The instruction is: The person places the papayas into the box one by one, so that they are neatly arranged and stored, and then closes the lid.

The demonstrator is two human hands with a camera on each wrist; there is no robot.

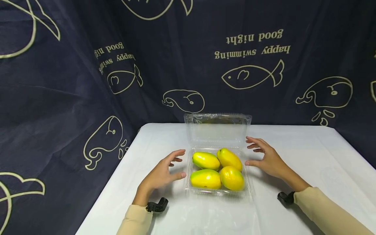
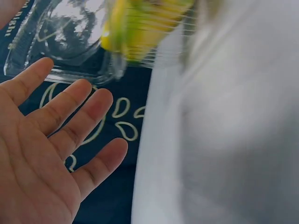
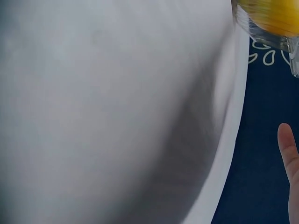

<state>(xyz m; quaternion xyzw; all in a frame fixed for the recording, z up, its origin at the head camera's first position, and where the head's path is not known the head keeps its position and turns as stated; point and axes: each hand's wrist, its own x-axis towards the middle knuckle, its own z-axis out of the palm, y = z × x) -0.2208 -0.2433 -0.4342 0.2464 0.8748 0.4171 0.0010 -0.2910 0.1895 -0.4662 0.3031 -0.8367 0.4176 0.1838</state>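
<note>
Several yellow-green mangoes (image 1: 205, 179) lie in the base of a clear plastic clamshell box (image 1: 188, 184), two by two. Its transparent lid (image 1: 217, 133) stands raised at the back. On the box's left side is my left hand (image 1: 164, 171), fingers spread and apart from the wall. My right hand (image 1: 268, 160) is at the right side, its fingers loosely extended beside the box and holding nothing. The left wrist view shows the open left palm (image 2: 42, 135) below the blurred box. Only one digit of the right hand (image 3: 290, 163) appears in the right wrist view.
A white cloth covers the table (image 1: 293, 140), whose back edge meets a dark blue curtain (image 1: 176, 58) printed with fish and whales. Black wrist cameras (image 1: 157, 205) are strapped at both beige sleeves (image 1: 329, 209).
</note>
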